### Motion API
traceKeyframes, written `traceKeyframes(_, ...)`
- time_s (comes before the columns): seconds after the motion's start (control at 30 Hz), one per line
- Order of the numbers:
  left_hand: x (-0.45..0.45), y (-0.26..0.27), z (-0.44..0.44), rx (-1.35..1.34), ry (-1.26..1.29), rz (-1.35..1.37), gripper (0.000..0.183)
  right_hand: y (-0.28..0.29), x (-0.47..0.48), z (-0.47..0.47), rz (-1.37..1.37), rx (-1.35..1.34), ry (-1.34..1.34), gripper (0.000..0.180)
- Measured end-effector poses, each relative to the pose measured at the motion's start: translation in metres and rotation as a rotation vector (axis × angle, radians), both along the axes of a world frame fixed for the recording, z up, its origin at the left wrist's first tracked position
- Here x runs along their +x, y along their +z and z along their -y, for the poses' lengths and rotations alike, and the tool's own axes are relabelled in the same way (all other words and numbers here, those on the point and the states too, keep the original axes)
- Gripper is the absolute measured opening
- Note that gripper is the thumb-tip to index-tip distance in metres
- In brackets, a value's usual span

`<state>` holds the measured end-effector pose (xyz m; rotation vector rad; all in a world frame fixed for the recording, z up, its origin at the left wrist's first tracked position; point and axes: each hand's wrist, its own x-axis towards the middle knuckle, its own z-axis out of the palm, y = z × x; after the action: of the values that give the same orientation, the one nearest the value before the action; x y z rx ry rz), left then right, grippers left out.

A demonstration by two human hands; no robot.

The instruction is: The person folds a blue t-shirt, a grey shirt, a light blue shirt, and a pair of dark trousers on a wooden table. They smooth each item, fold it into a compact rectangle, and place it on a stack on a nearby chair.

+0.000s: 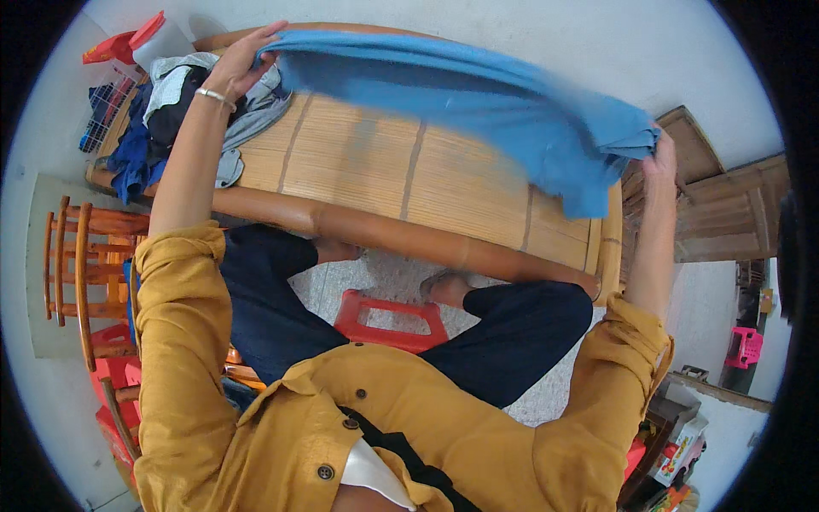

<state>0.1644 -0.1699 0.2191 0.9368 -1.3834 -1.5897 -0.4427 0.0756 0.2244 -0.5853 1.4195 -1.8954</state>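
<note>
A blue cloth garment (448,83) is stretched in the air between my two hands, above a bamboo bed or bench (358,160). At its left end, my left hand (246,61) grips a bunched edge, with a bracelet on that wrist. My right hand (662,153) pinches gathered folds at the other end. The garment's lower part hangs loose and is blurred, with one corner low near the right end of the bamboo surface. Beside my left forearm lies a heap of clothes (173,102) in dark, blue, grey and white cloth.
Under my legs is a red plastic stool (390,320). Wooden chairs (83,275) stand at the left. A wire basket (109,105) sits beyond the clothes, near a white container with a red top (160,41). Wooden furniture (729,205) stands at the right, with a pink plastic basket (745,347) farther off.
</note>
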Motion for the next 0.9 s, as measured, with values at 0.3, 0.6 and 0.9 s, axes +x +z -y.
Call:
traceKeyframes(0.3, -0.023, -0.010, -0.019, -0.226, 0.084, 0.149, 0.033, 0.023, 0.062, -0.049, -0.163, -0.072, -0.052, 0.038)
traceKeyframes(0.6, 0.110, -0.176, -0.043, -0.337, 0.015, 1.260, 0.044, -0.145, 0.185, -0.114, -0.050, 0.816, 0.514, 0.043)
traceKeyframes(0.9, -0.005, -0.190, -0.060, -0.823, -0.073, 0.936, 0.039, -0.216, 0.074, -0.034, -0.973, 0.574, 0.034, 0.022)
